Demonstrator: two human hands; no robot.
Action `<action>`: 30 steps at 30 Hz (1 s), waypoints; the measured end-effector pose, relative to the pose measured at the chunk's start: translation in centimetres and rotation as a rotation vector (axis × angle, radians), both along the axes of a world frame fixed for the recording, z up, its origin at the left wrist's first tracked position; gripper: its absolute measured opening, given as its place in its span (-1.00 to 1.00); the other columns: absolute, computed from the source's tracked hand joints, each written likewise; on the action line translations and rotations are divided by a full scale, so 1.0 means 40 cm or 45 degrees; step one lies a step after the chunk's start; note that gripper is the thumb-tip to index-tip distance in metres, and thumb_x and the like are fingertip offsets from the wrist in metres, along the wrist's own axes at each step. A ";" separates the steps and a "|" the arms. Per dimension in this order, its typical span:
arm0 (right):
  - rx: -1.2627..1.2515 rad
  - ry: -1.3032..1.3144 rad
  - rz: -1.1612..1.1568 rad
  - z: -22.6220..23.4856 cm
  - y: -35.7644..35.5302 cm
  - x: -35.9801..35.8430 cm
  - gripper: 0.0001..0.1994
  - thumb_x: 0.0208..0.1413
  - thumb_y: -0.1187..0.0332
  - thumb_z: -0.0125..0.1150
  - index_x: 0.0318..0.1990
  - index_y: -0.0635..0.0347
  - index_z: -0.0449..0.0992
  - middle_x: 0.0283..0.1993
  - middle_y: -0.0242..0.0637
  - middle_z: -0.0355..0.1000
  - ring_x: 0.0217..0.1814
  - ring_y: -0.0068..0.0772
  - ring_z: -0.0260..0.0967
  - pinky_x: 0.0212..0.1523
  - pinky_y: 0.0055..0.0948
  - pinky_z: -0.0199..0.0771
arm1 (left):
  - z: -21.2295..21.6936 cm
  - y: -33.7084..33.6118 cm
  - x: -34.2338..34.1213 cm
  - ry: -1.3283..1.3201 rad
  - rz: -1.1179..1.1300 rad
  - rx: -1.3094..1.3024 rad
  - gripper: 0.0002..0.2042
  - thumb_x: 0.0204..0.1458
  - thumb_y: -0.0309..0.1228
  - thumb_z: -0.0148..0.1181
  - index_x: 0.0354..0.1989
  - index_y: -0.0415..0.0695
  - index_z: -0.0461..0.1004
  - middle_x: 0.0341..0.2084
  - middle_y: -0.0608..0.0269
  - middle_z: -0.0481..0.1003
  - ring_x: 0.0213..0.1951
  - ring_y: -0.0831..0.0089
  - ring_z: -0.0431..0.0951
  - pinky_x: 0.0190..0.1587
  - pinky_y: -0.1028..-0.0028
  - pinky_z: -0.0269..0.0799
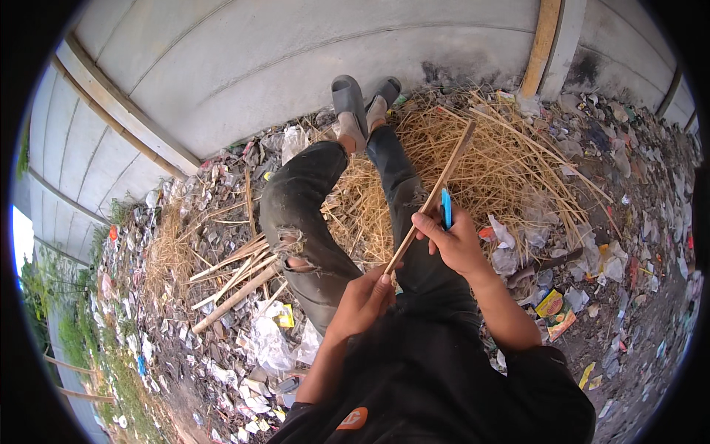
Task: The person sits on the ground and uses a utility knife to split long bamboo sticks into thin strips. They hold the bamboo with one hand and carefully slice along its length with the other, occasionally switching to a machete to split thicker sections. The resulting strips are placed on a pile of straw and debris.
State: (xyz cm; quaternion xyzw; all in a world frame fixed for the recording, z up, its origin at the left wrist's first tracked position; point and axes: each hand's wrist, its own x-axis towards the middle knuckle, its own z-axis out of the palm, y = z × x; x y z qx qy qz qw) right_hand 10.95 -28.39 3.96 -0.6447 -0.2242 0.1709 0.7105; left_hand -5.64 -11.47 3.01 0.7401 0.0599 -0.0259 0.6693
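A long, narrow bamboo strip slants across my lap, its far end up and to the right. My left hand is closed round its near end, close to my body. In my closed right hand is a blue utility knife, its blue body standing up past the fingers. The right thumb lies against the strip about midway along; the knife's blade is hidden from view. Beyond the hands, between and beside my legs, spreads a heap of thin, straw-coloured bamboo shavings.
To the left of my knee lie several split bamboo strips and a thicker bamboo piece. Plastic scraps and litter cover the dirt around me. A grey panel wall stands past my feet, with a wooden post against it.
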 end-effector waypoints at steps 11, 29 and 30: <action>0.441 0.198 -0.692 -0.080 0.104 0.212 -0.69 0.28 0.12 0.38 -0.32 0.17 0.52 -0.53 -0.52 0.32 -0.61 -0.72 0.24 -0.65 -0.61 0.26 | -0.202 0.186 -0.004 0.152 -0.048 0.110 -0.65 0.42 -0.29 0.02 0.21 -0.28 0.47 -0.45 0.29 0.58 -0.45 0.56 0.54 -0.33 0.49 0.49; 0.032 0.253 -0.108 -0.284 0.355 0.097 -0.74 0.30 0.21 0.33 -0.17 0.28 0.59 -0.42 -0.36 0.53 -0.57 -0.72 0.35 -0.64 -0.64 0.24 | -0.365 0.262 -0.050 -0.009 0.398 0.201 -0.76 0.31 -0.37 0.24 -0.03 -0.31 0.54 -0.54 0.36 0.53 -0.50 0.67 0.45 -0.44 0.56 0.35; 0.061 0.231 -0.169 -0.256 0.339 0.110 -0.75 0.30 0.22 0.33 -0.17 0.28 0.59 -0.42 -0.36 0.53 -0.57 -0.72 0.35 -0.62 -0.63 0.25 | -0.361 0.264 -0.055 -0.029 0.415 0.303 -0.72 0.26 -0.39 0.31 0.01 -0.33 0.53 -0.48 0.34 0.54 -0.47 0.65 0.49 -0.39 0.57 0.39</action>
